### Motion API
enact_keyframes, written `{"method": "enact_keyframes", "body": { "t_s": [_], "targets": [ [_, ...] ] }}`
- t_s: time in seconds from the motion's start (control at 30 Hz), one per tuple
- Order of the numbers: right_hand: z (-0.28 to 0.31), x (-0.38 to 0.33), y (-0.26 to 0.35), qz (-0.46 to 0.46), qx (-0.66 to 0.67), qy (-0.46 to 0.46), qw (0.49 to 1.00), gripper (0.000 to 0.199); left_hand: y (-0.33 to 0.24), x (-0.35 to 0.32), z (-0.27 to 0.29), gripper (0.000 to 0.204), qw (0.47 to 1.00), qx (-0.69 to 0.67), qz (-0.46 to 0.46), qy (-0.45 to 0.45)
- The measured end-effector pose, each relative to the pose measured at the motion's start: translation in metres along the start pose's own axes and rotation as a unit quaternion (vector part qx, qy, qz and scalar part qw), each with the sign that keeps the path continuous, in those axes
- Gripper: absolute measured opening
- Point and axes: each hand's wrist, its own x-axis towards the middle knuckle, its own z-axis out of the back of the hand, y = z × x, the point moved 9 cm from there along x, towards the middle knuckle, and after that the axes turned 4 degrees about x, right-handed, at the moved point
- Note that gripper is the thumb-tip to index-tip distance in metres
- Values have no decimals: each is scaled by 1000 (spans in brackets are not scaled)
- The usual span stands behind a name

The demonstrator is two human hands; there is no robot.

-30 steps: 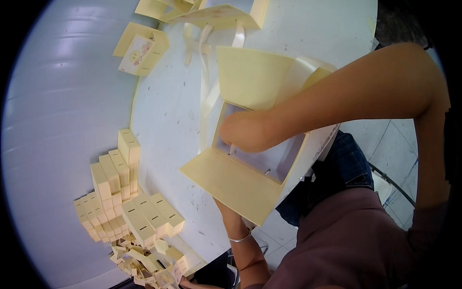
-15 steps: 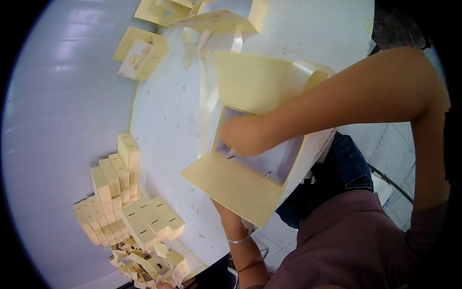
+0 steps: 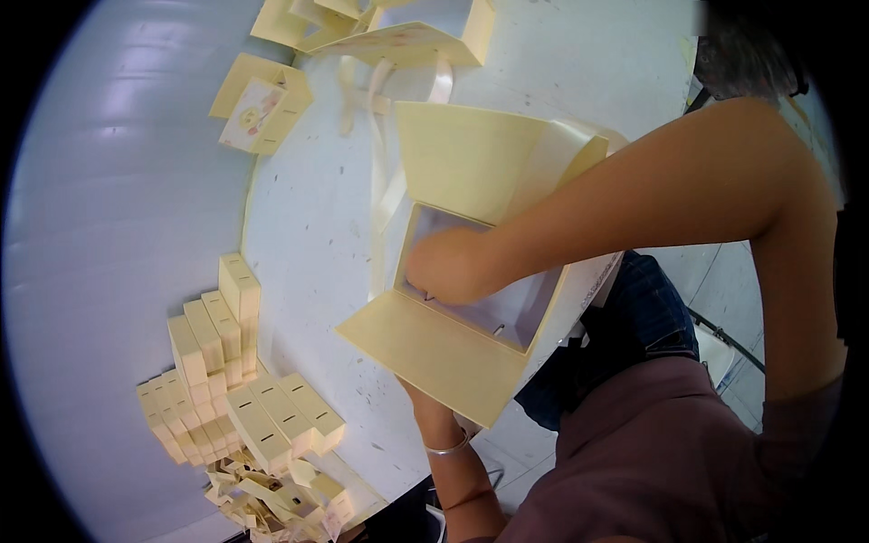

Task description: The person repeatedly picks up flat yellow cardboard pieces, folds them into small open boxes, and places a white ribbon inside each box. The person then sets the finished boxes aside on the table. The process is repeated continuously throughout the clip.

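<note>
A cream box [image 3: 540, 312] stands open at the front edge of the table. Its large lid [image 3: 462, 158] leans back on the far side, and a front flap [image 3: 434, 357] folds out toward me. My right hand [image 3: 453, 264] is down inside the box at the front wall, fingers curled by a small slot; whatever they pinch is hidden. Under the flap is my left hand [image 3: 409, 387], mostly covered, its fingers out of sight; a bangle circles that wrist. A pale satin ribbon [image 3: 378, 181] trails along the box's left side, and a broad ribbon [image 3: 548, 163] crosses the lid.
Stacks of slotted cream boxes [image 3: 222, 344] stand at the left table edge, above a heap of cream pieces [image 3: 272, 493]. At the back are an open box [image 3: 425, 41] and a smaller printed box [image 3: 262, 104]. A pale wall [image 3: 118, 226] borders the table's left.
My right hand has moved slightly left and down, closer over the slot in the front wall. The box and my left arm stay nearly as they were.
</note>
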Motion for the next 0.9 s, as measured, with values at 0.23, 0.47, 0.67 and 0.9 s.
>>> {"method": "enact_keyframes", "body": {
  "t_s": [0.23,0.47,0.67,0.9],
  "targets": [
    [24,-27,18,-12,-115,50,992,21,4,-9,41,17,986,121,78,-81],
    [122,-104,29,-1,473,64,879,52,42,-49,76,14,959,158,189,-138],
    [198,-204,34,345,659,-158,649,49,55,-55,84,12,954,165,194,-158],
    [251,-248,-10,224,425,-429,764,30,104,-110,114,10,940,126,238,-208]
  ]
}}
